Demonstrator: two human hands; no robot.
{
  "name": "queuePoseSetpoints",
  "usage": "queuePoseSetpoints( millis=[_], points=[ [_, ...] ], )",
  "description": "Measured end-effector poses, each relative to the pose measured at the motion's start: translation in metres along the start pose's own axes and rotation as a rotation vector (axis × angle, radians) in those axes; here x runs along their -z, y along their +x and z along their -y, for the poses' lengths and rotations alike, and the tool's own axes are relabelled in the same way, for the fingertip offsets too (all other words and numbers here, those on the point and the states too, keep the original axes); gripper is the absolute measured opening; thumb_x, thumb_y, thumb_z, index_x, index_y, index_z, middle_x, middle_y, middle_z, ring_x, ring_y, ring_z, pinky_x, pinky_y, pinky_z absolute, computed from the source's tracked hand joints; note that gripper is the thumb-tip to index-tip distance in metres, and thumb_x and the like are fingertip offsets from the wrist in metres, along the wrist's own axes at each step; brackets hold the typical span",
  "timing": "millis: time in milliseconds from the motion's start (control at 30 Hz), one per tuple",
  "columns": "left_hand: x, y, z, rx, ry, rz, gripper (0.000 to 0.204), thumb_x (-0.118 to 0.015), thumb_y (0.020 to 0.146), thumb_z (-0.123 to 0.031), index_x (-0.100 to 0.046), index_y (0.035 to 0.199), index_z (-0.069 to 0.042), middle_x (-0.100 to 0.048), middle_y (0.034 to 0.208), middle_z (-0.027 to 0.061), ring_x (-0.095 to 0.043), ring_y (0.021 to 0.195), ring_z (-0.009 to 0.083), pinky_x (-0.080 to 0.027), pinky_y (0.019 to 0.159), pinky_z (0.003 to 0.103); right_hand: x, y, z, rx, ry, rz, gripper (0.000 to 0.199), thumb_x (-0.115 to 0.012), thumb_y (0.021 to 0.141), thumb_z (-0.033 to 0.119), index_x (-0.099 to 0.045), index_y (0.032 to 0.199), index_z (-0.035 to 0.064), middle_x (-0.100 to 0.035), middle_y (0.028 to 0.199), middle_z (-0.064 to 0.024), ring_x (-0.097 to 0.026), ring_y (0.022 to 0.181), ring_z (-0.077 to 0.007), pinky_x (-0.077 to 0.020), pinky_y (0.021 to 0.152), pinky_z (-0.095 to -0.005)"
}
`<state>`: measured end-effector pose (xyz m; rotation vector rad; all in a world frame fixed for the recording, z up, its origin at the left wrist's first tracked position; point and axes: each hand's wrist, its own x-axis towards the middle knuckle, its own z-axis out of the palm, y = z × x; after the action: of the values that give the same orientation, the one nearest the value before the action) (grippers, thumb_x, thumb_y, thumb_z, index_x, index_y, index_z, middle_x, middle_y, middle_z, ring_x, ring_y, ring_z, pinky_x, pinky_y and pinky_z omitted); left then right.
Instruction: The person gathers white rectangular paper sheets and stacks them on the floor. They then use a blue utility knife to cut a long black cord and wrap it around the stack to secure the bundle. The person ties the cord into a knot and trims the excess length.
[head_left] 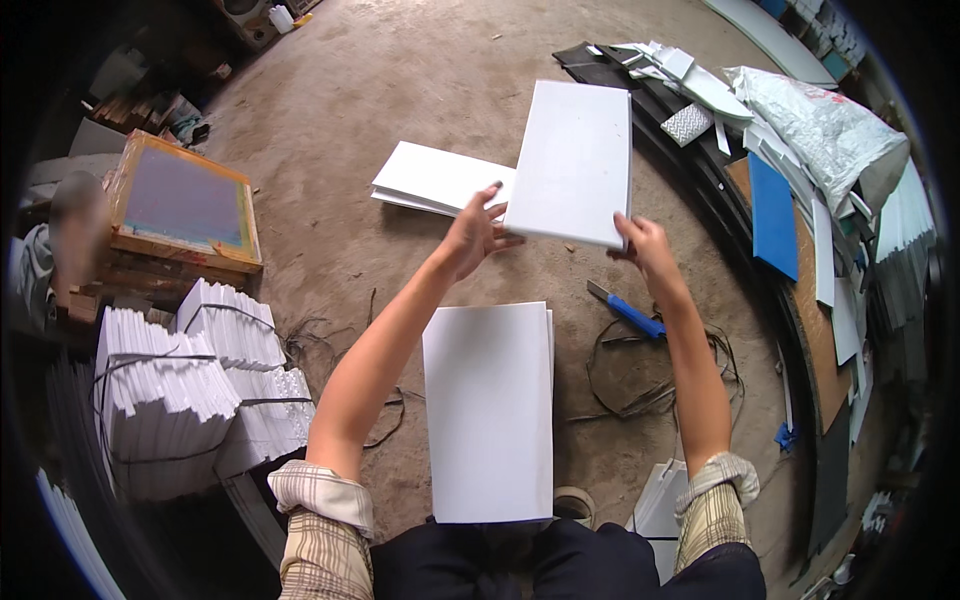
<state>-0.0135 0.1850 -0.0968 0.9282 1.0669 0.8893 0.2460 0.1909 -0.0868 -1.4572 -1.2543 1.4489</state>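
Both my hands hold a white rectangular board [570, 160] out in front of me, above the floor; a second layer shows along its right edge. My left hand [475, 235] is at its lower left corner, thumb raised beside the edge and fingers curled under the corner. At the lower right corner my right hand [645, 250] grips with the thumb on top. A small stack of white boards [430, 175] lies behind my left hand. Close to my legs is another stack of white boards [488, 410]. A blue-handled utility knife [632, 314] lies on the floor left of my right forearm.
Strapped bundles of white boards [165, 400] stand at the left, below a framed screen [185, 205]. Black straps [630, 375] lie loose near the knife. Along the right are dark panels [700, 180], white offcuts, a blue panel [772, 218] and a white sack [815, 125].
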Motion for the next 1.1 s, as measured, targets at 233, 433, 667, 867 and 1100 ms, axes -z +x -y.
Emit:
queuePoseSetpoints(
  millis=[233, 433, 667, 867, 1100],
  points=[
    [-0.008, -0.138, -0.029, -0.440, 0.288, -0.216, 0.084, -0.056, 0.078, -0.024, -0.003, 0.138, 0.001, -0.017, 0.139, 0.0246, -0.024, 0.128, 0.0323, -0.021, 0.105, 0.041, -0.043, -0.170, 0.016, -0.040, -0.040, 0.425, 0.053, -0.056, 0.084, 0.034, -0.045, 0.119, -0.0034, -0.056, 0.101, -0.0160, -0.054, 0.092, -0.0190, -0.0414, 0.084, -0.0315],
    [-0.037, -0.257, 0.046, -0.353, 0.237, -0.266, 0.075, -0.052, 0.079, -0.016, -0.007, 0.137, 0.001, -0.016, 0.139, 0.0228, -0.019, 0.130, 0.0329, -0.019, 0.106, 0.041, -0.094, -0.240, -0.034, 0.333, -0.215, 0.201, 0.071, -0.054, 0.085, 0.027, -0.015, 0.135, -0.0041, -0.037, 0.123, -0.0260, -0.038, 0.116, -0.0312, -0.0276, 0.099, -0.0359],
    [-0.033, -0.274, 0.095, -0.054, 0.526, -0.426, 0.079, -0.051, 0.084, -0.034, -0.005, 0.138, -0.001, -0.006, 0.142, 0.0227, -0.012, 0.132, 0.0350, -0.017, 0.106, 0.040, -0.105, -0.270, -0.076, 0.250, -0.435, 0.021, 0.074, -0.057, 0.082, 0.033, -0.020, 0.134, -0.0039, -0.019, 0.130, -0.0268, -0.016, 0.126, -0.0431, -0.0162, 0.104, -0.0458],
    [-0.046, -0.266, 0.104, -0.193, 0.255, -0.363, 0.073, -0.046, 0.088, -0.030, -0.002, 0.139, -0.002, -0.010, 0.142, 0.0237, -0.015, 0.131, 0.0341, -0.017, 0.106, 0.039, -0.116, -0.255, -0.068, 0.215, -0.068, 0.137, 0.074, -0.048, 0.089, 0.024, 0.001, 0.139, 0.0029, -0.015, 0.141, -0.0241, -0.017, 0.131, -0.0301, -0.0171, 0.106, -0.0346],
    [-0.046, -0.263, 0.088, -0.158, 0.240, -0.349, 0.075, -0.047, 0.087, -0.031, 0.000, 0.139, -0.005, -0.012, 0.142, 0.0234, -0.017, 0.131, 0.0329, -0.018, 0.106, 0.040, -0.101, -0.233, -0.072, 0.230, -0.212, 0.123, 0.075, -0.050, 0.088, 0.027, 0.000, 0.140, 0.0080, -0.020, 0.140, -0.0229, -0.022, 0.130, -0.0313, -0.0189, 0.105, -0.0365]
  ],
)
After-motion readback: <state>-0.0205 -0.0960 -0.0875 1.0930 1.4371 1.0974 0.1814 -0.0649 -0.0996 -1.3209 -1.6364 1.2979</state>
